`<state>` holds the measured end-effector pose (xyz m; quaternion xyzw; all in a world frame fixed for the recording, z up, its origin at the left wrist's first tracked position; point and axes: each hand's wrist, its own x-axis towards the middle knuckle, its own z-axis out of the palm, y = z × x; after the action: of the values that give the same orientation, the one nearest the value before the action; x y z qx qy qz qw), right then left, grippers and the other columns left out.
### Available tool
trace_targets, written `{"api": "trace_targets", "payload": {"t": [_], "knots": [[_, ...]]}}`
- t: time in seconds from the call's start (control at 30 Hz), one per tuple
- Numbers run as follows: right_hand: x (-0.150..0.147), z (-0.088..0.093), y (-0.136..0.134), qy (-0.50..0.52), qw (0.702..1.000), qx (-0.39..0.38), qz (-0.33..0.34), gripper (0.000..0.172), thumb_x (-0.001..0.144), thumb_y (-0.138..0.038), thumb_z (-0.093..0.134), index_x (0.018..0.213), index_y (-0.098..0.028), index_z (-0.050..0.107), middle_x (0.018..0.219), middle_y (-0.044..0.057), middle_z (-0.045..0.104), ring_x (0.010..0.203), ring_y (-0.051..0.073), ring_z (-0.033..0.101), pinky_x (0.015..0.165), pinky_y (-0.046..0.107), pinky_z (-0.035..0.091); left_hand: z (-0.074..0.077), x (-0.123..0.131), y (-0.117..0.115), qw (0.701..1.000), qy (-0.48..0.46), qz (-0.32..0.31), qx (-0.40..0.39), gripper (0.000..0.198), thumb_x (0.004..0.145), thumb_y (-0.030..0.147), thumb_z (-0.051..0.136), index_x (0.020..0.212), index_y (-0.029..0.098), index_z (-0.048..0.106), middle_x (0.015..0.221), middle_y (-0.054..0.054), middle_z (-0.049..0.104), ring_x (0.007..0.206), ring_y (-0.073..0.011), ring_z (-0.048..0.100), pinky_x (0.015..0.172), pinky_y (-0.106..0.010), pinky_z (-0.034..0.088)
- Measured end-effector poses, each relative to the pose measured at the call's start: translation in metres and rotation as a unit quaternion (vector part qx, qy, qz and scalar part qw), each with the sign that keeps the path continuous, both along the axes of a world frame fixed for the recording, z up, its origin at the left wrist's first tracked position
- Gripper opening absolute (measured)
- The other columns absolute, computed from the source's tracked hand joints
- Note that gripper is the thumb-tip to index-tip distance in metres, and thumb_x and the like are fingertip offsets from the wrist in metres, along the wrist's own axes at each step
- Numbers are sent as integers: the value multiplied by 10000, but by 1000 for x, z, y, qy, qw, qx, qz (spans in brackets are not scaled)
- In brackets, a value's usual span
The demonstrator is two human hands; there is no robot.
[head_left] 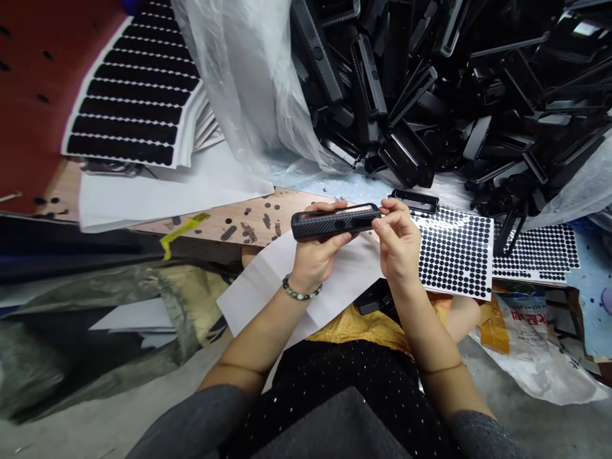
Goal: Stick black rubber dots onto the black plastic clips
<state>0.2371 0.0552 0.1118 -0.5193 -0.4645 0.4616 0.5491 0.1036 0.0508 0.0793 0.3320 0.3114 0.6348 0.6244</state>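
While the left hand [318,258] grips a carbon-look black case [335,223] running sideways across the frame, the right hand [399,245] is nearer its right end — pinching it.

Black carbon-weave casing [332,225], black dots [454,252] on white sheet [454,291]

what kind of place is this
Most likely a small workshop doing hand assembly. A big heap of black plastic cases spills from clear plastic sheeting, sheets of small black dots lie nearby, and the left hand holds one carbon-patterned case.
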Motion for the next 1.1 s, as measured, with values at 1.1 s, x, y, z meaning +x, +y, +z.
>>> {"api": "trace_targets", "payload": {"t": [1.1], "knots": [[25, -4, -13, 0, 1000, -17, -5, 468, 771, -519, 711, 1189, -313, 661, 1164, 16, 699, 1036, 191, 664, 910, 385, 592, 1, 19, -3, 986, 119, 21, 111, 408, 720, 276, 835, 1036, 298, 577, 1175, 0, 631, 1130, -178, 622, 997, -353, 532]]}}
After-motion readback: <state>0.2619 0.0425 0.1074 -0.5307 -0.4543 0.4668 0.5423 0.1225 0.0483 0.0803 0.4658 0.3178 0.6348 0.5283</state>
